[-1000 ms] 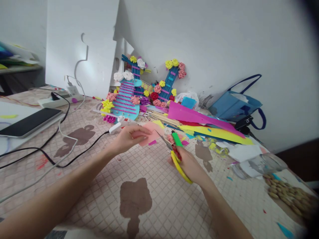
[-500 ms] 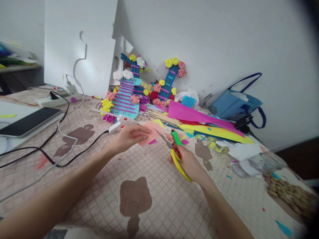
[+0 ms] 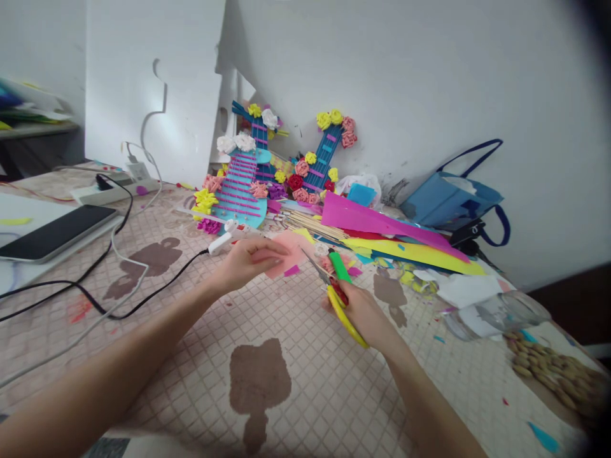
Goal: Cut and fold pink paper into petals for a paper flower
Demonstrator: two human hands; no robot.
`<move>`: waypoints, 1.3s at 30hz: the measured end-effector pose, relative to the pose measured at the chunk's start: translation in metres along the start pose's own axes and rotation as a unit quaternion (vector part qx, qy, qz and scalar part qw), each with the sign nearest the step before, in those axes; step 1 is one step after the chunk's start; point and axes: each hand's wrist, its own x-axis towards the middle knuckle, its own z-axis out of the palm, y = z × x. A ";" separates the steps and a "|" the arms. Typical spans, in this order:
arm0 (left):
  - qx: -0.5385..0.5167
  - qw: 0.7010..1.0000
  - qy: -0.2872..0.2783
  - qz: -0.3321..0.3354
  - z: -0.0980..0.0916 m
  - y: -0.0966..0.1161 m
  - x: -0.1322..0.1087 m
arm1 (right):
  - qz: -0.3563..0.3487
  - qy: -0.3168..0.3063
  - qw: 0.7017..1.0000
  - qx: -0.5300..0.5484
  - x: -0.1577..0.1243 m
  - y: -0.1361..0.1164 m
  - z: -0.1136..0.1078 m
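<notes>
Pinched between the fingers of my left hand point(image 3: 248, 259) is a piece of pink paper point(image 3: 300, 247), raised just over the tablecloth. My right hand point(image 3: 359, 312) grips scissors point(image 3: 340, 312) with yellow and red handles, their blades directed at the paper's right edge. A gap shows between the blade tips and the paper. Beside the scissors lies a green-handled tool point(image 3: 339, 264), its lower end hidden by the right hand. A white glue gun point(image 3: 230, 236) rests just behind my left hand. Small magenta scraps point(image 3: 291, 271) lie under the paper's edge.
Decorated paper ladders with flowers point(image 3: 241, 184) stand against the wall. Wooden sticks point(image 3: 312, 224) and coloured paper sheets point(image 3: 382, 226) lie behind my hands. A black cable point(image 3: 165, 299) crosses the left side near a phone point(image 3: 57, 234). Peanuts point(image 3: 548, 369) and a clear plastic cup point(image 3: 510, 312) are at right.
The scissors and my right hand have shifted very slightly. My left hand keeps hold of the pink paper in nearly the same place.
</notes>
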 end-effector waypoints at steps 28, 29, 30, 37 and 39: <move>-0.032 0.999 0.036 0.024 -0.007 0.002 0.003 | -0.104 -0.094 0.983 0.118 -0.004 0.011 -0.005; -0.045 0.998 0.047 0.014 -0.009 0.002 0.004 | -0.103 -0.108 0.979 0.137 -0.005 0.012 -0.005; -0.062 0.996 0.057 0.003 -0.010 0.001 0.005 | -0.100 -0.125 0.974 0.161 -0.006 0.012 -0.005; -0.293 0.948 0.055 -0.116 -0.014 0.000 0.007 | -0.106 -0.212 0.940 0.244 -0.011 0.010 0.002; -0.334 0.932 0.055 -0.132 -0.014 0.001 0.008 | -0.108 -0.213 0.938 0.250 -0.011 0.009 0.004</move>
